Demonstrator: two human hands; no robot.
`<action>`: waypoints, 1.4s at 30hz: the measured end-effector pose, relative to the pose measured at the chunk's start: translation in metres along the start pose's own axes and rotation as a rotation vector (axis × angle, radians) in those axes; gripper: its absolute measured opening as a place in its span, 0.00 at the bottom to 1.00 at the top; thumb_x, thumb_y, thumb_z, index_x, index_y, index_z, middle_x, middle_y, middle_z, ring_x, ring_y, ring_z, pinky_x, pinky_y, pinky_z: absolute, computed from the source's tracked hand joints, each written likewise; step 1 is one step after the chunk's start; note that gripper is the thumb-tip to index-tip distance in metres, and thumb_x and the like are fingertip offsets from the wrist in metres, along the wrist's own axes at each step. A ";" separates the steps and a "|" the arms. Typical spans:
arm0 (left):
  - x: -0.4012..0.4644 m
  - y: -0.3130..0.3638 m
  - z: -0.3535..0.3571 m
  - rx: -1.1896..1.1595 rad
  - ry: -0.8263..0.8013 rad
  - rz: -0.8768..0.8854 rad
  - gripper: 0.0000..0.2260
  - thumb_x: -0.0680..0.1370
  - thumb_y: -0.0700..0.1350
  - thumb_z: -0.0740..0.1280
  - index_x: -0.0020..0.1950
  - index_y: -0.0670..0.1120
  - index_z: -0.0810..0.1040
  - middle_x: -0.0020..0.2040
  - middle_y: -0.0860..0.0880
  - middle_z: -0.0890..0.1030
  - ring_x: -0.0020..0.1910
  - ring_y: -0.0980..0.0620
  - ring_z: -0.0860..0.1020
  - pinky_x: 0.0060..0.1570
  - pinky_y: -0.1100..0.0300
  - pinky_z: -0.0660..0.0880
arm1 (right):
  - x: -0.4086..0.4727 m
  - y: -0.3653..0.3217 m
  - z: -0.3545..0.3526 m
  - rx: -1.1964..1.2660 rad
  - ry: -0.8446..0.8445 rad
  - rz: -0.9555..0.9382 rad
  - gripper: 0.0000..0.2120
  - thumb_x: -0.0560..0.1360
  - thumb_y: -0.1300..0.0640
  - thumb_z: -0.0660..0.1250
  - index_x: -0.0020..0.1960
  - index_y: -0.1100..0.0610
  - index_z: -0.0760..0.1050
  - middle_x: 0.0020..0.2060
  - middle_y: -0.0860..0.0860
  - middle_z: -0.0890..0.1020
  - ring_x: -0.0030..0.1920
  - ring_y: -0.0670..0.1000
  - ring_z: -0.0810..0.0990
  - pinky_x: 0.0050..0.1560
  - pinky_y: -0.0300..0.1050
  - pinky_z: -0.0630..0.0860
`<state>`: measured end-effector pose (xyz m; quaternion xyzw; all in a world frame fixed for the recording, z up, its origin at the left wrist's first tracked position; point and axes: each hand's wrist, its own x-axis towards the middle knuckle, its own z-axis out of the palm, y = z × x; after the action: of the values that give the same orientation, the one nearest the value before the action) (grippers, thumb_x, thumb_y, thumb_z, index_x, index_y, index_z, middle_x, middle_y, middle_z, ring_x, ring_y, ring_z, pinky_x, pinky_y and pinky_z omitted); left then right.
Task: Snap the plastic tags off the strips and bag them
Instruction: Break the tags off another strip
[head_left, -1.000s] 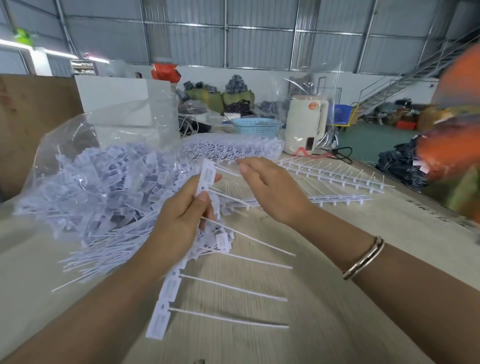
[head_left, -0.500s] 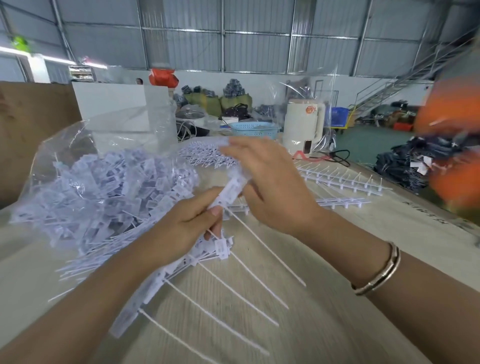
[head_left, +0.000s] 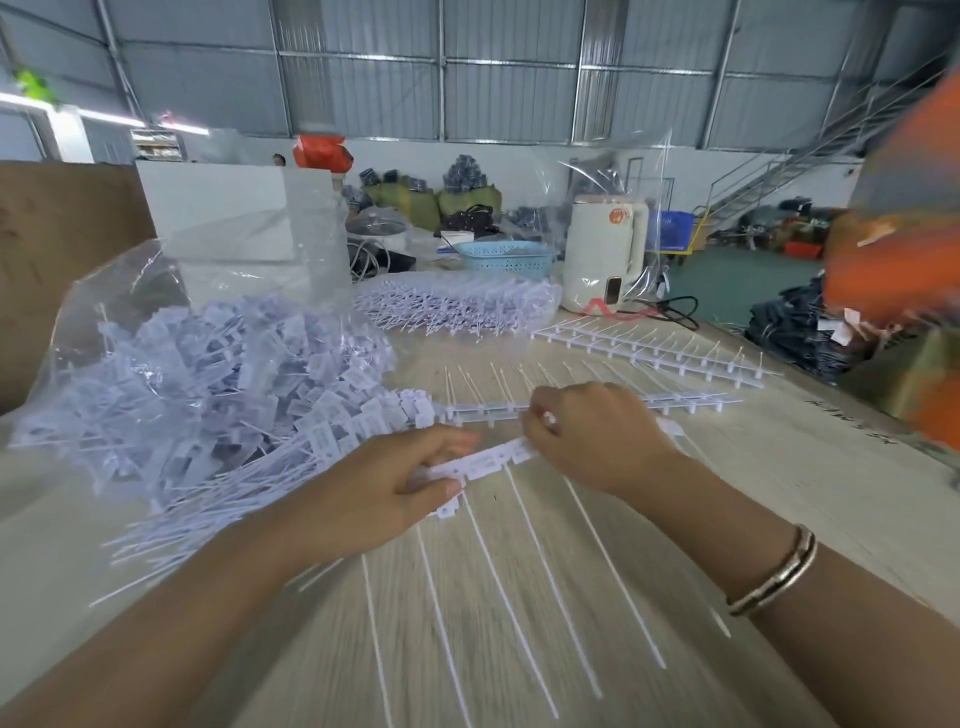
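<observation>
Both hands hold one white strip of plastic tags (head_left: 483, 460) just above the table, its long thin tails pointing toward me. My left hand (head_left: 384, 493) grips the strip's left end. My right hand (head_left: 592, 436) pinches its right end between thumb and fingers. A clear plastic bag (head_left: 156, 332) heaped with loose white tags (head_left: 234, 384) lies open at the left, tags spilling from its mouth next to my left hand. Behind my hands lie bare strip frames (head_left: 691, 400) and more of them (head_left: 644, 348).
A bundle of unbroken tag strips (head_left: 457, 304) lies further back. A white kettle (head_left: 605, 254), a blue basket (head_left: 506, 257), a white box (head_left: 213, 213) and a black cable (head_left: 675, 306) stand at the far edge. Orange blurred cloth (head_left: 898, 260) is at the right. The wooden table (head_left: 779, 467) drops off rightward.
The strip swung from hanging nearly upright in my left hand to lying level across both hands. My right hand came down from the bag's mouth and took the strip's right end.
</observation>
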<state>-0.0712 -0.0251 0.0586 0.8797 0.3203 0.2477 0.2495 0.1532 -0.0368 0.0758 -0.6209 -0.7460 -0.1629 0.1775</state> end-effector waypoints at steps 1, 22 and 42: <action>-0.001 -0.002 0.000 0.042 0.012 -0.006 0.17 0.78 0.48 0.64 0.64 0.64 0.68 0.61 0.68 0.72 0.60 0.73 0.68 0.56 0.77 0.65 | -0.002 0.004 0.003 0.035 -0.015 0.043 0.16 0.78 0.48 0.53 0.43 0.54 0.75 0.32 0.52 0.77 0.35 0.55 0.75 0.37 0.43 0.65; -0.010 -0.025 0.037 0.414 0.263 0.031 0.09 0.76 0.52 0.64 0.54 0.52 0.72 0.46 0.60 0.77 0.48 0.58 0.74 0.50 0.60 0.58 | -0.036 -0.040 0.049 0.363 -0.055 -0.228 0.17 0.74 0.51 0.64 0.62 0.53 0.69 0.53 0.48 0.79 0.53 0.50 0.76 0.55 0.43 0.65; -0.017 -0.025 0.036 0.613 0.352 0.139 0.13 0.73 0.60 0.57 0.42 0.56 0.77 0.35 0.65 0.71 0.42 0.60 0.71 0.47 0.57 0.56 | -0.039 -0.036 0.052 0.461 -0.027 -0.172 0.12 0.73 0.51 0.69 0.52 0.56 0.78 0.44 0.50 0.79 0.42 0.51 0.78 0.42 0.49 0.73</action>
<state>-0.0719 -0.0298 0.0113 0.8772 0.3574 0.3040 -0.1024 0.1209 -0.0530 0.0108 -0.5003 -0.8159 0.0055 0.2898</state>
